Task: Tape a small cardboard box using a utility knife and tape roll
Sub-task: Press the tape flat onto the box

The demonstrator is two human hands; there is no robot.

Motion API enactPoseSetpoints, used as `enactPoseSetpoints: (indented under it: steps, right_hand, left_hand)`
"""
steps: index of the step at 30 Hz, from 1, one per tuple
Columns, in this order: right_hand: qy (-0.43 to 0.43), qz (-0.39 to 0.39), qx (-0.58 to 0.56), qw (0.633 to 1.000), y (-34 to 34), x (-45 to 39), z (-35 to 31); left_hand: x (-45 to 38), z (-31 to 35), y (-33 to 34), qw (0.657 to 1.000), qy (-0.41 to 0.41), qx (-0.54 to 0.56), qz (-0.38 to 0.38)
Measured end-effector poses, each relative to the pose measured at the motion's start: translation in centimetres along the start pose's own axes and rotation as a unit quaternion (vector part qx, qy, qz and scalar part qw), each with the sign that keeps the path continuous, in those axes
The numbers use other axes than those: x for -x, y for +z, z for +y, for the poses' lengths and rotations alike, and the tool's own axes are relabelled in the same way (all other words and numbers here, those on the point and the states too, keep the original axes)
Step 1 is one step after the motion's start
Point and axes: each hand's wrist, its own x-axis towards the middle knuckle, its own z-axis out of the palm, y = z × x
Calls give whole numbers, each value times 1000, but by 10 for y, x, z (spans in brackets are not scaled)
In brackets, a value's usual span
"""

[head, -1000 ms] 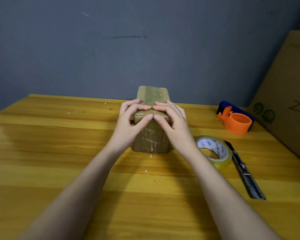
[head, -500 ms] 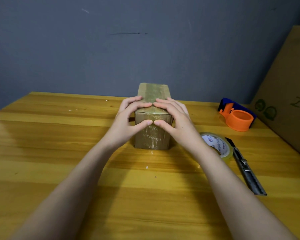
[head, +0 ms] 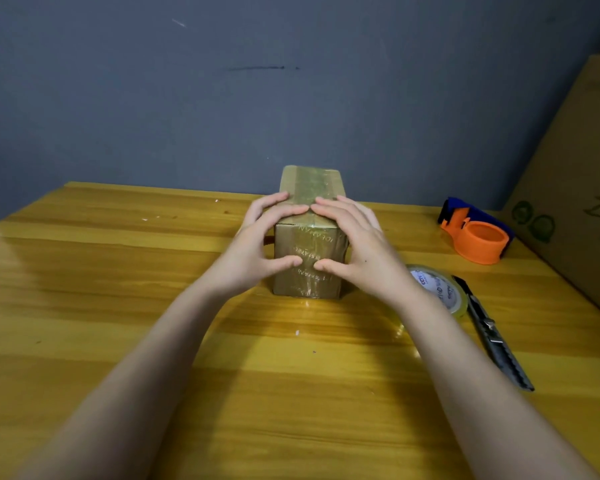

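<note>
Your box (head: pixel 309 237) sits in the middle of the table (head: pixel 118 271), long side pointing straight away from you. Your left hand (head: pixel 253 247) and right hand (head: pixel 361 247) are open and press flat on its near end, thumbs on the front. I think you are rubbing tape down. The tape roll (head: pixel 440 289) and knife (head: pixel 492 334) lie closer to your right hand.

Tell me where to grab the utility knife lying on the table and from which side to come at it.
Grip the utility knife around its long body near the metal clip, coming from above with the right hand, thumb and fingers across its narrow width. It lies flat on the table, its far end close beside the tape roll, so the near half is the freer part to pinch.
</note>
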Motion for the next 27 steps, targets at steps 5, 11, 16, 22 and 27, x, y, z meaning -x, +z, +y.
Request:
enactPoseSetpoints:
  steps: [5,11,16,22,27]
  right_hand:
    - [56,79,-140,985,11,-4,-9]
    - [57,172,-103,978,26,-8,-14]
    - [26,165,-54,984,25,-6,-11]
    - [4,131,-31,991,19,-3,-6]
    - [-12,96,7,995,15,-1,-4]
  left_hand:
    - [-2,0,-1,999,-8,43,3]
    - [-4,3,10,996,-19,27,85]
    - [-2,-2,8,997,3,23,79]
    - [-1,-1,4,998,5,30,57]
    - [2,-1,1,1000,9,1,30]
